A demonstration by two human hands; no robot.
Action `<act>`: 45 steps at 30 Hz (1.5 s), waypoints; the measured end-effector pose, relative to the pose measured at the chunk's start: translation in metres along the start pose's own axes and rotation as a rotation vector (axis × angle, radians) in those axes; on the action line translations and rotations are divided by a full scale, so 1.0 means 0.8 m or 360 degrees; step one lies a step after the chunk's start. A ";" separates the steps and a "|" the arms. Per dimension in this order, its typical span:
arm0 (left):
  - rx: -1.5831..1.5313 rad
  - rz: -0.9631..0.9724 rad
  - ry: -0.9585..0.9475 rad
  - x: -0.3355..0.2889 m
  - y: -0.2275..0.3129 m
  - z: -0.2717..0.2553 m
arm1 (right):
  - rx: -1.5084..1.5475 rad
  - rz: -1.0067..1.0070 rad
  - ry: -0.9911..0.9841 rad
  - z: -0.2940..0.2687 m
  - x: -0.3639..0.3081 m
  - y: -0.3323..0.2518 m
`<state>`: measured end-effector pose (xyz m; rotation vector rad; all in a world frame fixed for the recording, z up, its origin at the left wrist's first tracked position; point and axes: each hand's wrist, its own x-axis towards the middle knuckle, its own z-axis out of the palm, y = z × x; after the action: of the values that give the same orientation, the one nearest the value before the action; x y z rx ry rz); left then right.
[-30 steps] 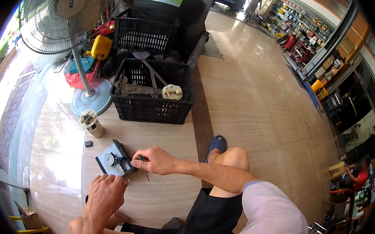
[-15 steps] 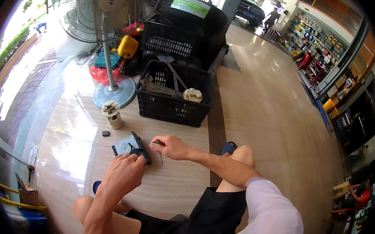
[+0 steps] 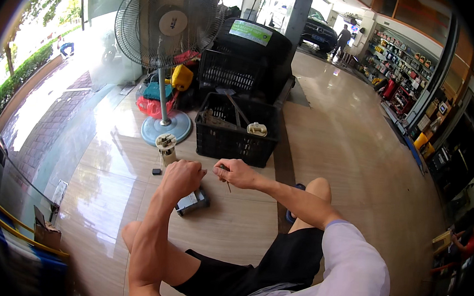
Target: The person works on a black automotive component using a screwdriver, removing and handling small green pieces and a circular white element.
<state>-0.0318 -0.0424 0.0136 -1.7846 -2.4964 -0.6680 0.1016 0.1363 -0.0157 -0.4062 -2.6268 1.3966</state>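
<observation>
My left hand (image 3: pixel 183 176) has its fingers curled together above a flat grey metal unit with a dark edge (image 3: pixel 195 201). What its fingertips pinch, if anything, is hidden. Just right of it, my right hand (image 3: pixel 236 173) is closed around a small screwdriver (image 3: pixel 229 186), whose thin shaft points down toward the floor. The metal unit lies on the tiles, partly covered by my left hand. Beyond my left hand stands a cream cylindrical part with a dark, cluttered top (image 3: pixel 166 149). A small black block (image 3: pixel 157 171) rests on the floor near it.
A standing fan (image 3: pixel 167 88) on a round base rises ahead. Beside it sits a black plastic crate (image 3: pixel 236 142) of metal parts, with a second crate (image 3: pixel 232 73) and a dark tyre-like stack behind. A yellow container (image 3: pixel 182 77) is between. Shelves of goods (image 3: pixel 401 58) line the right.
My left hand has risen off the grey unit's near side toward my right hand. The unit now lies turned differently. The right hand keeps the screwdriver; the whole view has shifted.
</observation>
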 end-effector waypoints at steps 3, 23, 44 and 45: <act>-0.0013 0.0008 0.0020 0.005 0.011 -0.006 | -0.0211 -0.0054 -0.0012 -0.016 -0.012 -0.033; -0.1538 -0.0582 -0.0494 0.043 0.029 0.050 | 0.0108 -0.0604 -0.0199 -0.053 -0.022 0.038; -0.1803 -0.0657 -0.0675 0.047 0.010 0.072 | 0.0653 -0.0042 -0.0103 -0.040 -0.019 0.041; -0.1754 -0.0637 -0.0638 0.047 0.013 0.069 | 0.0569 -0.0060 -0.0089 -0.043 -0.017 0.039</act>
<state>-0.0225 0.0127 -0.0243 -1.6746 -3.0492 -2.2589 0.1285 0.1755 -0.0221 -0.2732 -2.3383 1.8403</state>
